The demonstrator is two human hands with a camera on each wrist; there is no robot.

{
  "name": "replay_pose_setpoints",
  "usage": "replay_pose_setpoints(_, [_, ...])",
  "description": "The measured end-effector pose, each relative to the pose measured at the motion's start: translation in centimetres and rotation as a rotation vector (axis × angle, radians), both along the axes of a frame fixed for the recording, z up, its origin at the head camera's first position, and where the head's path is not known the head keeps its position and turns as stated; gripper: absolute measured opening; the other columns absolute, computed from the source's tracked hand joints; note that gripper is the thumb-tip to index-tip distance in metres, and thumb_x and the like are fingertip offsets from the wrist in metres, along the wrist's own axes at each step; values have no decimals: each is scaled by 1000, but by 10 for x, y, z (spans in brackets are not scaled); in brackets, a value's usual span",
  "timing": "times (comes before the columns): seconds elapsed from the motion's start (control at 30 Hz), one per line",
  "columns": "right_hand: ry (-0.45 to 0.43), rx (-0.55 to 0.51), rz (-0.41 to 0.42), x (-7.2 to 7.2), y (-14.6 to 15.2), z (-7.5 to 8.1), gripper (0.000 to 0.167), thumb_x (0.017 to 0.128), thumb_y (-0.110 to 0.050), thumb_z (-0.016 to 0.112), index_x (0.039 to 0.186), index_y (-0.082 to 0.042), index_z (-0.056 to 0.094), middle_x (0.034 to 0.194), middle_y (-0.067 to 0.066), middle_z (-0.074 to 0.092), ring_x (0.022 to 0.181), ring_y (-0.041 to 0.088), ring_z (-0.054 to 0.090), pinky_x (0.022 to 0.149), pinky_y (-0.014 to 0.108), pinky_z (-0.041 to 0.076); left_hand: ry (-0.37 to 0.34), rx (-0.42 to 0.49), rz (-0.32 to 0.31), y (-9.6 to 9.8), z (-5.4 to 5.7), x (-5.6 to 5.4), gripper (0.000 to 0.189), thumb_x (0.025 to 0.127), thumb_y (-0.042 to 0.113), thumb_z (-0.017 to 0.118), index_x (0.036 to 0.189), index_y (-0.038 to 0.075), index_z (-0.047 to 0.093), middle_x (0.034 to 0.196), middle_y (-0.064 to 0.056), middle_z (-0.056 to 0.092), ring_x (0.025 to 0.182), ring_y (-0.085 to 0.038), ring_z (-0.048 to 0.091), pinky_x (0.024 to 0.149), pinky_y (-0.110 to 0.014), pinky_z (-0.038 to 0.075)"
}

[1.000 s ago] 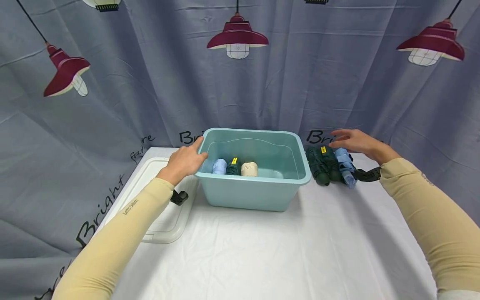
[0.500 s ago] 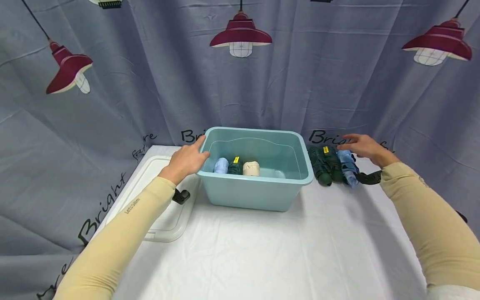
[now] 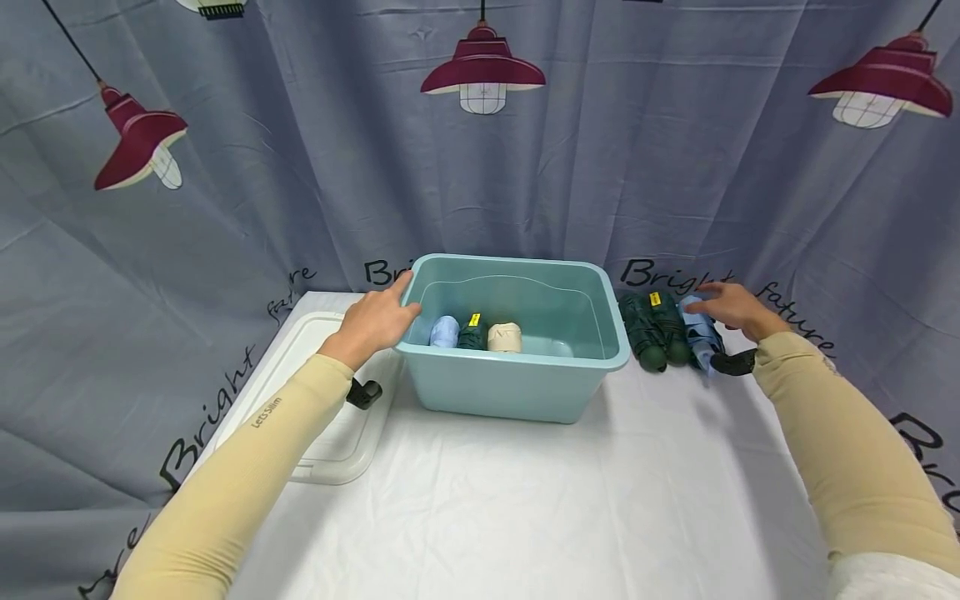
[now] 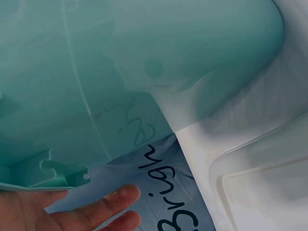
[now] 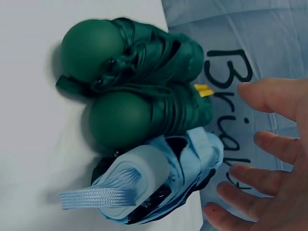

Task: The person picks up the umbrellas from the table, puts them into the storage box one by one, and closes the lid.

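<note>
My left hand rests at the left rim of a teal plastic bin; in the left wrist view its fingers extend loosely beside the bin's outer wall. Inside the bin stand a light blue roll, a dark green one with a yellow tag and a cream one. Right of the bin lie two dark green folded umbrellas with round handles, beside a light blue folded umbrella with a wrist strap. Fingers spread, my right hand hovers by the blue umbrella's far end and holds nothing.
A translucent white lid lies flat on the white-covered table, left of the bin and under my left forearm. Behind the table hangs a grey-blue curtain printed with red lamps and lettering.
My right hand has moved rightward and slightly down, from above the green umbrellas to the blue umbrella. The left hand stays at the bin's rim; the head view has shifted slightly.
</note>
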State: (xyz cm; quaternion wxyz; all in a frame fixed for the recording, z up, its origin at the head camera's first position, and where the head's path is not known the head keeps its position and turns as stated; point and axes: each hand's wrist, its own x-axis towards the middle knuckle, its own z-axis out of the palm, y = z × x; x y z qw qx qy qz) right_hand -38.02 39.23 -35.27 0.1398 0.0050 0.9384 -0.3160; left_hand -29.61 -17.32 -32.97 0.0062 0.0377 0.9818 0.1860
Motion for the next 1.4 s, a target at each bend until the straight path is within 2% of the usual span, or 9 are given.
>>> replay_pose_setpoints(0.07, [-7,6,-9,-2,2,-3,89,99,-39,59,158,6,10,157,40,12,139,58,24,106,70,32,-3,3,-2,0,0,0,70,101,43,39,164,25,13,97,-17,67,77,-30,61,64,-41,44])
replay_pose_setpoints(0.2, [-26,5,-16,-5,7,-12,90,99,-38,59,159,5,7,157,41,10,139,59,23,105,70,34,-7,7,1,1,1,0,69,102,43,39,164,25,13,92,-16,66,73,-29,60,63,-41,43])
replay_pose_setpoints(0.33, [-47,4,-33,-9,11,-23,92,98,-36,58,158,5,3,156,41,9,138,59,23,102,70,36,-6,7,5,1,0,0,69,102,43,39,164,26,14,99,-17,67,76,-29,61,65,-41,44])
replay_pose_setpoints(0.57, [-57,26,-122,-13,12,-37,90,98,-32,57,159,2,0,156,42,5,137,60,24,95,67,43,3,12,2,2,0,0,70,101,43,40,164,26,14,113,-20,68,80,-30,62,68,-43,45])
replay_pose_setpoints(0.73, [-59,12,-172,-14,14,-44,88,99,-25,55,159,1,-4,156,42,6,135,60,27,92,67,45,13,15,-2,2,0,0,69,101,43,40,163,25,15,111,-19,68,81,-31,62,68,-43,45])
replay_pose_setpoints(0.9, [-56,19,-190,-15,15,-48,88,97,-22,55,158,3,-4,154,43,10,129,59,34,89,65,49,19,10,-2,2,1,0,69,101,42,40,163,25,16,119,-20,67,84,-31,62,68,-42,45])
replay_pose_setpoints(1.13, [-55,22,-171,-16,14,-51,91,96,-21,56,157,4,-6,152,45,13,125,58,38,87,64,50,8,9,2,1,1,0,69,102,43,40,164,26,14,101,-17,68,78,-30,61,66,-41,44])
replay_pose_setpoints(1.3, [-83,9,-164,-15,14,-51,93,94,-19,56,157,3,-9,152,45,9,126,58,35,89,65,48,7,7,3,1,0,1,69,102,43,40,164,25,14,116,-21,67,81,-30,62,69,-43,45])
replay_pose_setpoints(1.4, [-93,7,-159,-14,14,-49,93,94,-18,56,157,2,-9,152,45,8,127,58,34,90,66,48,7,6,9,1,0,1,69,102,43,40,164,26,14,117,-21,68,82,-31,62,70,-43,45])
